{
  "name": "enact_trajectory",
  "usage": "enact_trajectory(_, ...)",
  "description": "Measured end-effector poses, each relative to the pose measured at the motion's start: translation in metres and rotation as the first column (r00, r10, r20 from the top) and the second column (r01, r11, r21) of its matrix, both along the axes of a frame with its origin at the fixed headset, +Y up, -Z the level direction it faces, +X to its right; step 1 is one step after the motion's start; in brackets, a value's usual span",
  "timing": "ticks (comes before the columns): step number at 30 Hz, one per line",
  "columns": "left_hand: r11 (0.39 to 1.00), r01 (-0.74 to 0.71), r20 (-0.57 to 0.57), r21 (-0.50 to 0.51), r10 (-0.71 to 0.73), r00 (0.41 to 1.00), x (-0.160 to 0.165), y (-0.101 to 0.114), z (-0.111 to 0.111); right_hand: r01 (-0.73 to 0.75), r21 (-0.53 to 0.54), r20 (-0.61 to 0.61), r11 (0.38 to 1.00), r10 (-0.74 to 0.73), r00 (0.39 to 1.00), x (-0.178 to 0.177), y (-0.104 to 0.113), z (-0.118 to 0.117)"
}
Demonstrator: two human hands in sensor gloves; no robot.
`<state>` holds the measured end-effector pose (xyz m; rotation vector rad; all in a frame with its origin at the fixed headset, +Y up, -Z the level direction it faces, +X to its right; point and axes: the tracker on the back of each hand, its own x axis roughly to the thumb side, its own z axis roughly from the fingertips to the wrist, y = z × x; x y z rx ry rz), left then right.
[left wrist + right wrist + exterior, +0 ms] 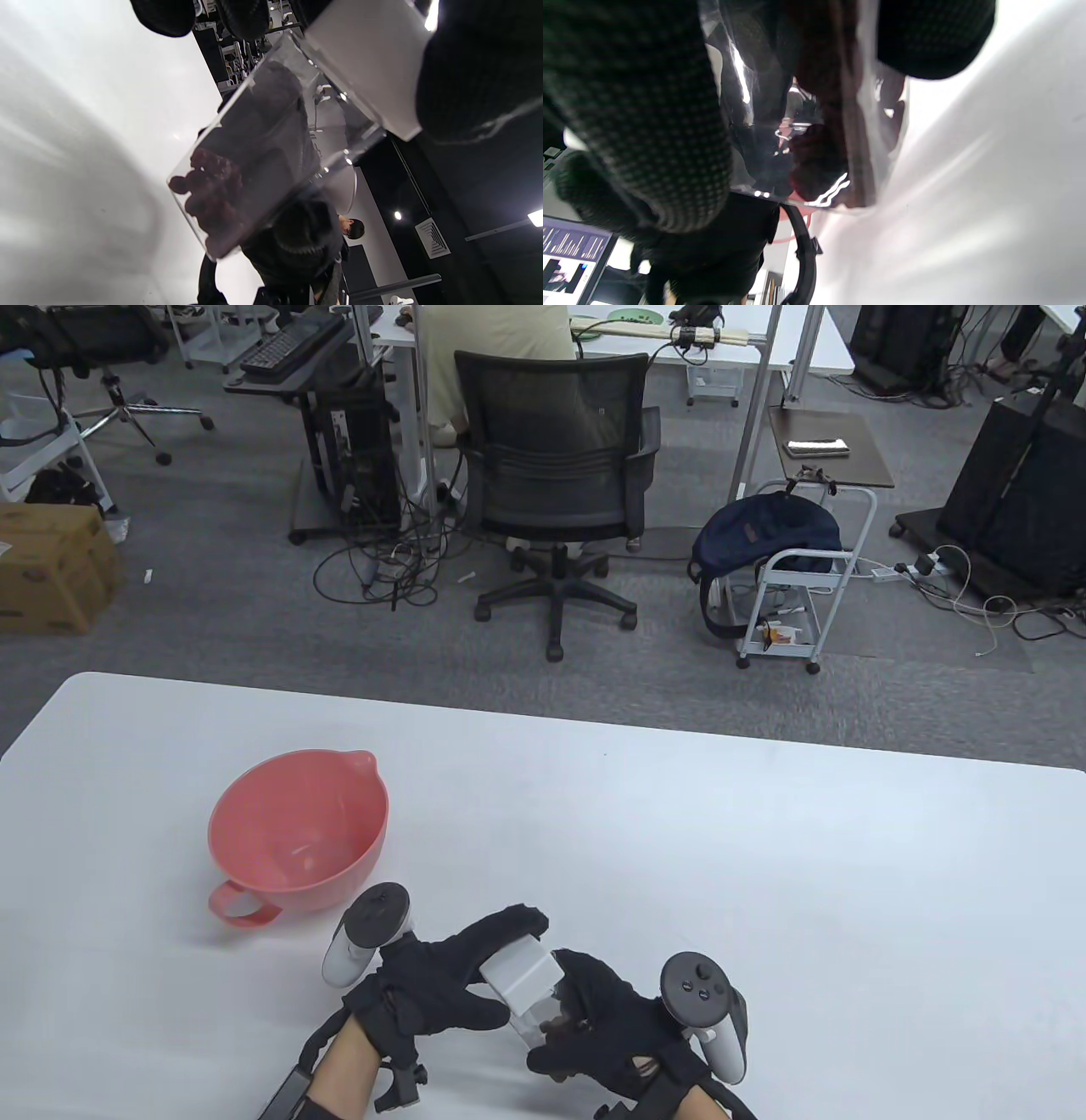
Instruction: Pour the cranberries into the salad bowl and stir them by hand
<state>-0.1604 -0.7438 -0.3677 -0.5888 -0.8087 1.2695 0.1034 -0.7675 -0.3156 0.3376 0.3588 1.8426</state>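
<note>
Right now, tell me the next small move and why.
Probably pull the white lid off the clear container. The left hand grips the lid, the right hand holds the container's body, the cranberries sit inside, and the pink bowl looks empty.

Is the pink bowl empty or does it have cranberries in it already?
Empty: the pink bowl shows only bare inner wall, and the cranberries sit inside the clear container.
</note>
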Motion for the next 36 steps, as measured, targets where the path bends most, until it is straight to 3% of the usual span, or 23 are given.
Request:
enact_trajectory(5,0.998,0.043,-0.124,0.034,-0.039,0.992,-0.004,-0.001,-0.001,-0.069,0.021,0.058,0.997,0.067,0.996,-0.002,0.002,0.002)
enact_trajectory(17,0.984,0.165,-0.273,0.066,-0.141,0.951,0.003,-0.009,0.003,-0.238,0.067,0.212,0.969,0.219,0.952,-0.009,0.002,0.011)
enact_trajectory(21,0.961,0.264,-0.409,0.085,-0.207,0.888,0.007,-0.009,0.008,-0.303,0.074,0.294,0.95,0.269,0.917,-0.008,0.003,0.014)
enact_trajectory(24,0.945,0.319,-0.543,0.073,-0.23,0.807,0.012,-0.008,0.016,-0.319,0.068,0.319,0.945,0.282,0.905,-0.007,0.003,0.015)
enact_trajectory(27,0.94,0.338,-0.596,0.047,-0.245,0.765,0.015,-0.009,0.019,-0.334,0.069,0.328,0.94,0.295,0.897,-0.006,0.004,0.015)
enact_trajectory(29,0.945,0.325,-0.592,0.041,-0.239,0.77,0.015,-0.009,0.02,-0.319,0.057,0.319,0.946,0.286,0.903,-0.006,0.003,0.014)
enact_trajectory(36,0.999,0.042,-0.358,0.009,-0.036,0.933,-0.001,-0.008,0.005,-0.199,-0.021,0.288,0.98,0.197,0.937,-0.003,-0.001,0.01)
